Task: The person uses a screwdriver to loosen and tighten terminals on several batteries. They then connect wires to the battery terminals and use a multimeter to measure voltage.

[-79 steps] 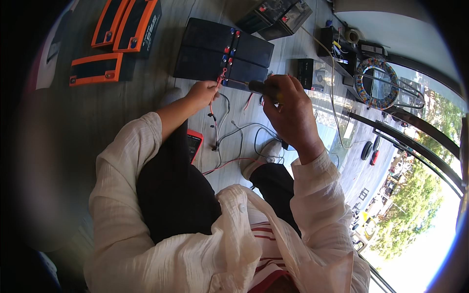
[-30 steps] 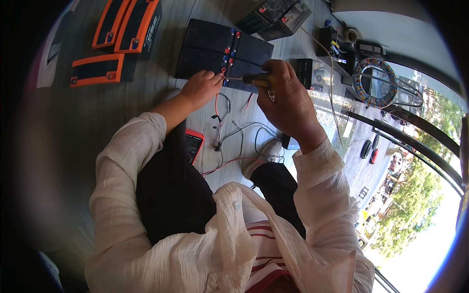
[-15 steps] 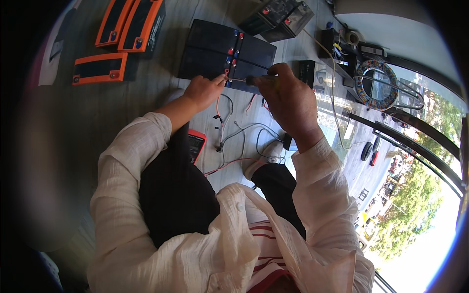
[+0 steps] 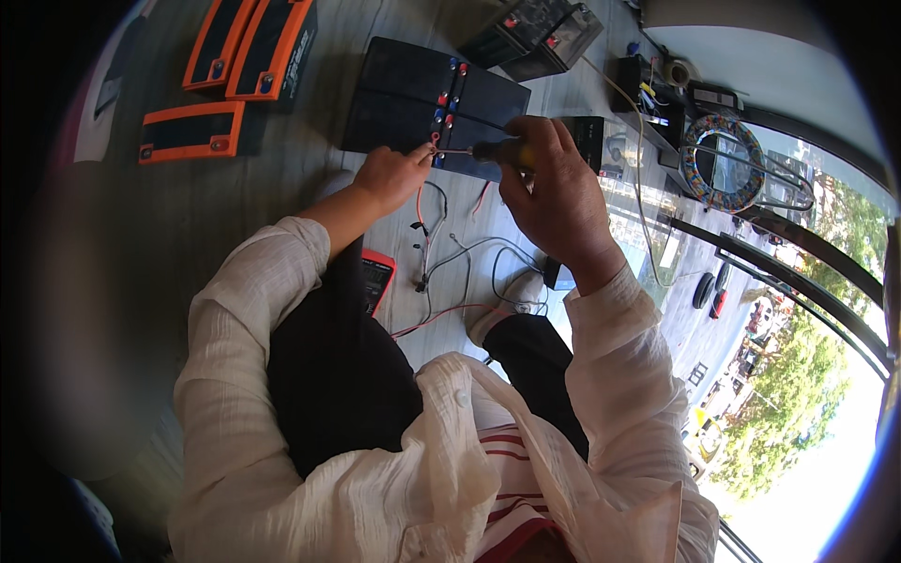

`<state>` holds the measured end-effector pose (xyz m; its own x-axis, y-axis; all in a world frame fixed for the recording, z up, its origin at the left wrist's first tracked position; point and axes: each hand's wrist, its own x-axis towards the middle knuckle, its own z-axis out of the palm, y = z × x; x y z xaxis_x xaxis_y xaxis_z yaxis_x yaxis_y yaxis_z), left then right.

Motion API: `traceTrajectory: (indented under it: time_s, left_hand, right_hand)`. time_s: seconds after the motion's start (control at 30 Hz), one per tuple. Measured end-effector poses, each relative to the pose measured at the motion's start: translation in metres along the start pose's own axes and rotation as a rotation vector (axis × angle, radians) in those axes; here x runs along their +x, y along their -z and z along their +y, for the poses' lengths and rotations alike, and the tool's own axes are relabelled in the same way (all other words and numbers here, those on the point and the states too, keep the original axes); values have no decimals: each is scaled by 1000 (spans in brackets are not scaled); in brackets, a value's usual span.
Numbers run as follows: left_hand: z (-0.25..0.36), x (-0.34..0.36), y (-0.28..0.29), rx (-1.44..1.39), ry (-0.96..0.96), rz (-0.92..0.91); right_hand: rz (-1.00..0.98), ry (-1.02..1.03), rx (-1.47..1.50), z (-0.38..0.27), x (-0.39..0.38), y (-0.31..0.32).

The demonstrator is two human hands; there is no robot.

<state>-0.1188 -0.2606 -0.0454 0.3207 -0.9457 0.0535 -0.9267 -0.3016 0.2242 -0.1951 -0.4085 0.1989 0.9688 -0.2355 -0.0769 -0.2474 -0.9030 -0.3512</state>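
My right hand [image 4: 559, 192] is closed around the dark, yellowish handle of a screwdriver [image 4: 502, 153]. Its thin shaft runs left, almost level, to the fingertips of my left hand [image 4: 389, 178]. Those fingertips pinch a red wire [image 4: 419, 205] at the near edge of a group of black batteries [image 4: 394, 80], beside a red ring lug. Red and blue terminals line the middle of the batteries. My left fingers hide the exact spot where the screwdriver tip meets the terminal.
Orange-and-black batteries [image 4: 192, 133] stand at the left, more black batteries [image 4: 535, 42] at the far side. Before me lie a red multimeter [image 4: 378, 280] and loose grey cables [image 4: 469, 246]. A ring covered in coloured pieces [image 4: 693, 155] and glass panes are at the right.
My right hand has rolled on the screwdriver handle and shifted slightly, so more of the handle shows. The left hand stays where it was.
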Motion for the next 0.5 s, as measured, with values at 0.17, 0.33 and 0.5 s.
traceTrajectory:
  time_s: [0.17, 0.33, 0.5]
  left_hand:
    - [0, 0, -1, -2, 5, 11]
    - [-1, -1, 0, 8, 1, -24]
    - [-2, -2, -3, -19, -3, 25]
  right_hand:
    - [-71, -121, -29, -4, 2, 3]
    - [-36, 29, 21, 2, -1, -2]
    - [-111, -137, 26, -4, 2, 5]
